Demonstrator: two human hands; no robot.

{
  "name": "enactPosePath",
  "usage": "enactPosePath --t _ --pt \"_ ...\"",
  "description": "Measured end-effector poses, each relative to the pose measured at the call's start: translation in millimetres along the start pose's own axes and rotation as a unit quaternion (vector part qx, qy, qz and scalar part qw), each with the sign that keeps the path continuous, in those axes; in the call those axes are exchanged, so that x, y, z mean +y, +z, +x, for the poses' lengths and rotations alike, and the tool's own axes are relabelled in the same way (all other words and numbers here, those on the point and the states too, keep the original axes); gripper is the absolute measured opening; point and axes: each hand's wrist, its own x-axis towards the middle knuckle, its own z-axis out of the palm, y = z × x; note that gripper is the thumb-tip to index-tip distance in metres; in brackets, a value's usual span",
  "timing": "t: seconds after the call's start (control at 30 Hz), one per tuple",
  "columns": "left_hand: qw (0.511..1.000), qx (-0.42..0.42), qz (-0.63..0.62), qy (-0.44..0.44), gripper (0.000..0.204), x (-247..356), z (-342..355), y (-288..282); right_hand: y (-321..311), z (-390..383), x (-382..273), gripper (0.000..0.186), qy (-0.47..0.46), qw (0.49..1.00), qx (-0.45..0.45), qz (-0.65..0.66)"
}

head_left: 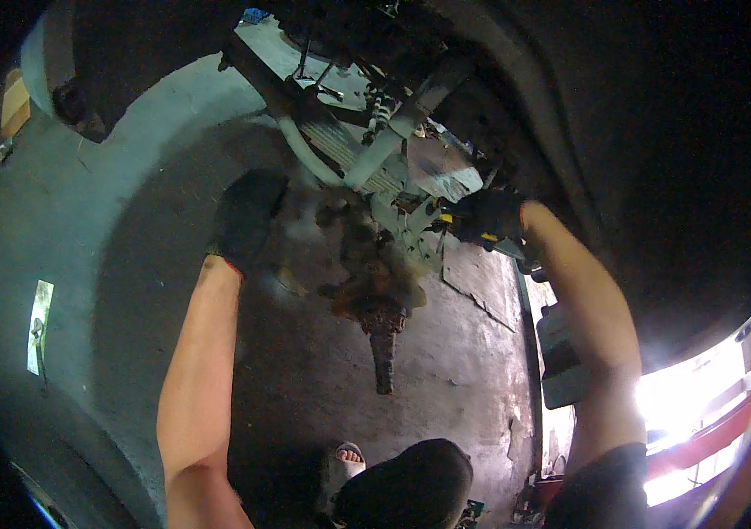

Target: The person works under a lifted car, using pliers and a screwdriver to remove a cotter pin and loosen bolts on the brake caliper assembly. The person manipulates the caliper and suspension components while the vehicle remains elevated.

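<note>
I look down into a vehicle's wheel well. A rusty hub with a splined axle stub (382, 328) juts toward me in the middle. My left hand (248, 216), in a dark glove, reaches up at the left of the hub near a pale curved suspension arm (316, 166); whether it grips anything is hidden by blur. My right hand (486, 216), also in a dark glove, is closed on a tool with a yellow and black handle (448, 220) pointing at the parts just above the hub.
The dark wheel arch (622, 132) curves over the top and right. Cracked concrete floor (472, 353) lies below. A grey box-shaped container (561, 357) stands at the right. My sandalled foot (346, 458) and dark-clad knee (411, 485) show at the bottom.
</note>
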Motion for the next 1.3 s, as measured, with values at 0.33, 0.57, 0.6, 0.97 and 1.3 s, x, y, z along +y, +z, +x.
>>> enactPosePath --t 0.33,0.57,0.6,0.97,1.3 --pt "0.981 -0.058 -0.134 -0.128 0.02 13 -7 -19 25 -15 7 0.058 -0.04 0.989 0.005 0.143" --pt "0.997 -0.025 0.036 0.066 0.023 19 -13 0 43 -22 20 0.045 0.011 0.878 -0.092 0.469" --pt "0.997 -0.03 0.031 0.071 0.024 22 -14 1 44 -21 20 0.043 0.021 0.87 -0.096 0.483" --pt "0.975 -0.084 -0.19 -0.08 0.024 47 -7 12 30 -17 10 0.035 -0.024 0.818 -0.178 0.547" --pt "0.995 -0.083 -0.059 0.023 0.023 40 -8 21 17 -21 2 0.038 0.031 0.809 -0.184 0.557"
